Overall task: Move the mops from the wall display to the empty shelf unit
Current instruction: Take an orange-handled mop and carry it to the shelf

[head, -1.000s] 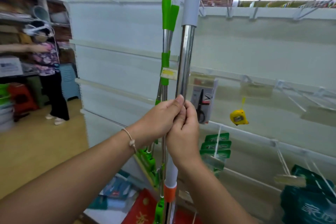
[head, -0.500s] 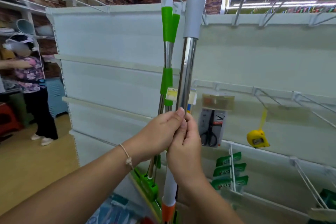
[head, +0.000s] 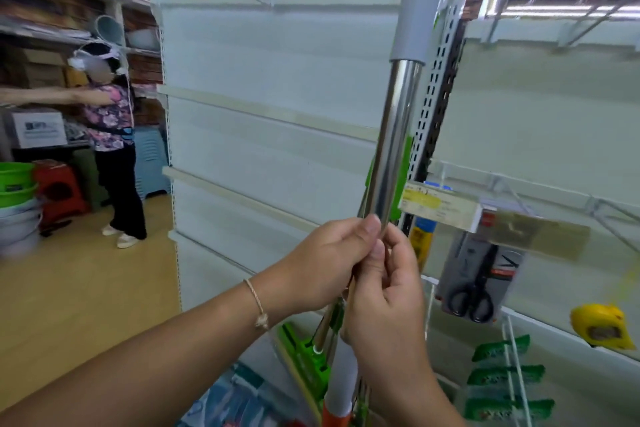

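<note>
chrome mop point(head: 394, 149), grey grip point(head: 417, 10), white shelf unit point(head: 277, 55)

Packaged scissors point(head: 474, 282) hang near a yellow tape measure point(head: 597, 325) (a person point(head: 112, 139) stands left).

The white shelf unit point(head: 277, 62) filled the centre of my view. On the wall display point(head: 554, 121) at right hung a scissors pack point(head: 474, 274), a yellow tape measure point(head: 599, 326) and green packets point(head: 502, 374). A red stool point(head: 59, 184) stood on the wooden floor point(head: 69, 305) at middle left.
</note>
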Tool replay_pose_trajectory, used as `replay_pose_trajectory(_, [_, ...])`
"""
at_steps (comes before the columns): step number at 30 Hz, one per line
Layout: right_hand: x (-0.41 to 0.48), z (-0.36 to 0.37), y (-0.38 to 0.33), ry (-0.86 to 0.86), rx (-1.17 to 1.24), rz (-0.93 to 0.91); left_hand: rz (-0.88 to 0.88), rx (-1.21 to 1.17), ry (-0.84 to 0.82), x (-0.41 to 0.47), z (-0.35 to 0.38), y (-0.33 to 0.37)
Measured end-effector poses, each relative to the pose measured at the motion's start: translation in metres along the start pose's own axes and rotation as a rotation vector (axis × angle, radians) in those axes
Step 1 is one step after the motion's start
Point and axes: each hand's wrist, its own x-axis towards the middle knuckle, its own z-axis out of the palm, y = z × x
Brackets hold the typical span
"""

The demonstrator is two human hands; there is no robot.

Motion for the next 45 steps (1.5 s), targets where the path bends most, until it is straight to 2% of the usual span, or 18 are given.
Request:
replay_pose_trajectory(9, [0.002, 0.005, 0.006, 0.085, -0.065, -0.018, 0.009, 0.012, -0.083, 0.009, -0.007, -0.004])
replay_pose_trajectory(14, [0.002, 0.011, 0.015, 0.191, -0.097, -0.021, 0.036, -0.028, -0.155, 0.014, -0.01, -0.009])
replay_pose_trajectory(25, [0.0, 0.053, 0.019, 0.343, -0.185, -0.05, 0.048, -0.057, -0.279, 0.011, -0.047, -0.016])
replay_pose_trajectory(34, [-0.001, 0.106, -0.001, 0.36, -0.393, -0.129, 0.055, -0.152, -0.383, -0.004, -0.1, 0.0])
replay_pose_trajectory(42, [0.005, 0.144, -0.016, 0.355, -0.507, -0.132, 0.067, -0.147, -0.393, -0.005, -0.135, 0.009])
replay_pose_trajectory(45, [0.006, 0.16, -0.021, 0.385, -0.514, -0.192, 0.081, -0.163, -0.397, -0.005, -0.151, 0.012])
